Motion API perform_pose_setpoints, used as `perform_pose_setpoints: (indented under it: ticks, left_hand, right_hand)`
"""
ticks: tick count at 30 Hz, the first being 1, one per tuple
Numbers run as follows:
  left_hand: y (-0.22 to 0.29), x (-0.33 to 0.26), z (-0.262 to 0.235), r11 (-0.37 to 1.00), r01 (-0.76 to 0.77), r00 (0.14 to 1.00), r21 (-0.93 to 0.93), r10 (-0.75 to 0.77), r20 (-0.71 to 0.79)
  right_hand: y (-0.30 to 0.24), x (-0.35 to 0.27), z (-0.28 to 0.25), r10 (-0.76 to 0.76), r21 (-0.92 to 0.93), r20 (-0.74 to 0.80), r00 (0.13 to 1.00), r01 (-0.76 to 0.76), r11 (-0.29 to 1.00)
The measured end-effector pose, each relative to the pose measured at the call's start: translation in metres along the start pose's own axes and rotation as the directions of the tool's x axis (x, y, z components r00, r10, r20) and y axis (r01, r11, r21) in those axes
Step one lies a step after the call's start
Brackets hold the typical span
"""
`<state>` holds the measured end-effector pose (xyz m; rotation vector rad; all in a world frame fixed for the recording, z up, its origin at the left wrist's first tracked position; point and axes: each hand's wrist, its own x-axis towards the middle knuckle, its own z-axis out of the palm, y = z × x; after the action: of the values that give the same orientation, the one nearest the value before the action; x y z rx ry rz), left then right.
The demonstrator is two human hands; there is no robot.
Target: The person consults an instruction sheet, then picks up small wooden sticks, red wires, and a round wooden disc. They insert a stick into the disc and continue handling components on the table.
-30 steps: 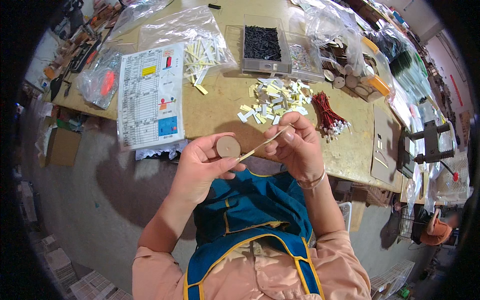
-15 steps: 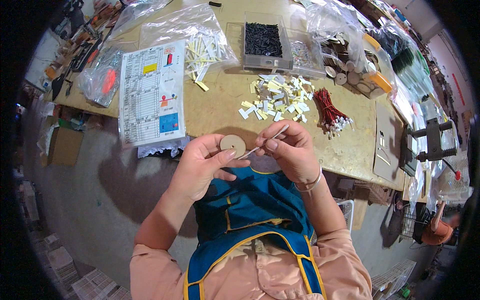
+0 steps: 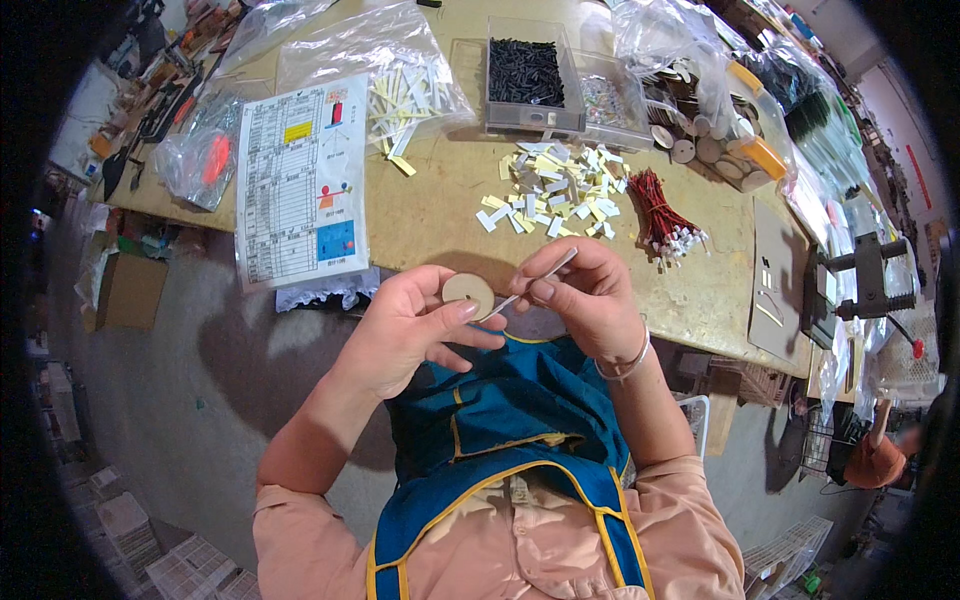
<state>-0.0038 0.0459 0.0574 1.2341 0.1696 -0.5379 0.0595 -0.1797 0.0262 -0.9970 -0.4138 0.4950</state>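
Observation:
My left hand point(image 3: 400, 318) pinches a thin, tan round disc point(image 3: 466, 288) between thumb and fingers, its flat face turned up. A small dark hole shows in the disc beside my thumb tip. Slanting across from the other side is a slim pale stick point(image 3: 508, 302), held between the thumb and fingers of my right hand point(image 3: 585, 292). Its lower end reaches the disc's edge near my left fingers; whether it touches is too small to tell. Both hands are above my blue apron point(image 3: 500, 400), just off the table's front edge.
Yellow and white strips point(image 3: 555, 190) lie loose on the table point(image 3: 430, 225), beside a bundle of red wires point(image 3: 655, 210). Behind stand a box of black pieces point(image 3: 525, 75) and a container of discs point(image 3: 735, 170). A printed sheet point(image 3: 300, 190) overhangs the front edge.
The disc has turned in my left hand, so its hole sits lower, by the thumb. My left fingers reach further right under the stick. The right hand has barely moved.

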Motion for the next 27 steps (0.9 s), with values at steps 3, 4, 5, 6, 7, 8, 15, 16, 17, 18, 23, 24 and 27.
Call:
perform_pose_setpoints:
  ticks: [3, 4, 5, 6, 7, 8, 15, 16, 17, 18, 23, 24, 27]
  left_hand:
    - [0.0, 0.0, 0.0, 1.0, 0.006, 1.0, 0.022, -0.006, 0.009]
    - [0.001, 0.0, 0.0, 1.0, 0.007, 1.0, 0.026, -0.007, 0.014]
    - [0.001, 0.0, 0.0, 1.0, 0.007, 1.0, 0.03, -0.007, 0.019]
    - [0.001, 0.0, 0.0, 0.999, 0.015, 1.0, 0.044, -0.016, 0.014]
    - [0.001, 0.0, 0.001, 0.999, 0.018, 1.0, 0.037, -0.019, 0.023]
    - [0.001, 0.0, 0.001, 0.999, 0.029, 0.999, 0.039, -0.03, 0.021]
    - [0.002, 0.003, 0.003, 1.0, 0.026, 0.999, 0.008, -0.026, 0.031]
    - [0.001, 0.002, 0.003, 1.0, 0.015, 1.0, 0.014, -0.015, 0.021]
    - [0.001, 0.002, 0.004, 1.0, 0.001, 1.0, 0.019, -0.002, 0.014]
    - [0.0, 0.001, 0.004, 0.999, -0.031, 0.999, 0.016, 0.03, 0.018]
    - [-0.003, 0.001, 0.002, 0.996, -0.031, 0.998, -0.086, 0.036, 0.057]
    - [-0.003, 0.0, 0.002, 0.994, -0.021, 0.996, -0.106, 0.03, 0.078]
    - [-0.007, 0.0, 0.005, 0.995, -0.08, 0.995, -0.06, 0.083, 0.054]
  right_hand:
    - [0.0, 0.0, -0.001, -0.001, -0.039, 0.004, 1.0, 0.001, 0.999]
    - [0.0, 0.0, -0.002, 0.001, -0.05, 0.008, 1.0, -0.001, 0.999]
    - [0.0, 0.0, -0.003, 0.002, -0.062, 0.013, 1.0, -0.001, 0.998]
    - [0.0, 0.0, -0.003, 0.001, -0.063, 0.022, 1.0, 0.0, 0.998]
    - [0.0, 0.0, -0.004, -0.001, -0.065, 0.032, 0.999, 0.003, 0.998]
    - [-0.001, 0.001, -0.004, -0.006, -0.067, 0.044, 0.999, 0.009, 0.998]
    - [-0.002, 0.0, -0.002, 0.024, -0.082, 0.026, 0.999, -0.022, 0.996]
    - [-0.001, 0.0, -0.001, 0.02, -0.083, 0.023, 1.0, -0.018, 0.996]
    - [0.0, 0.0, 0.0, 0.015, -0.084, 0.018, 1.0, -0.013, 0.996]
    - [0.001, -0.001, 0.0, 0.016, -0.069, 0.009, 1.0, -0.016, 0.997]
    - [0.006, -0.006, 0.001, 0.004, -0.001, -0.039, 0.999, -0.004, 1.0]
    - [0.007, -0.007, 0.002, 0.016, 0.027, -0.057, 0.998, -0.015, 1.0]
    - [0.009, -0.01, 0.004, 0.048, 0.107, -0.099, 0.994, -0.038, 0.994]
